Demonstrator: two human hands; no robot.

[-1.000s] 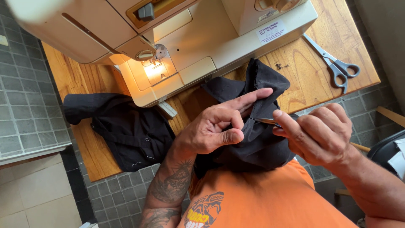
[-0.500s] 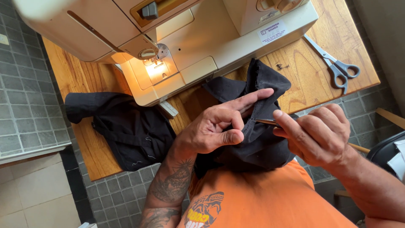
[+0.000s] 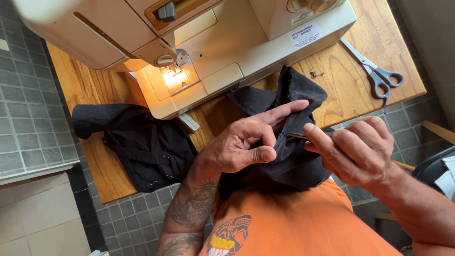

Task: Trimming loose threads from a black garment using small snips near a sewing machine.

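Two black fabric pieces: one [image 3: 294, 142] pinched by left hand [image 3: 241, 144] at centre; right hand [image 3: 360, 151] grips thin metal tool [image 3: 296, 135] against it. Second piece [image 3: 137, 142] at 9 o'clock. One scissors [image 3: 377, 73] at 2 o'clock; one sewing machine [image 3: 213, 42] at 12.

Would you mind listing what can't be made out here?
- Head view: the thin tool in the right hand is mostly covered by the fingers; its kind is unclear.
- The sewing machine is cut off by the top edge.
- The left hand hides part of the black fabric.
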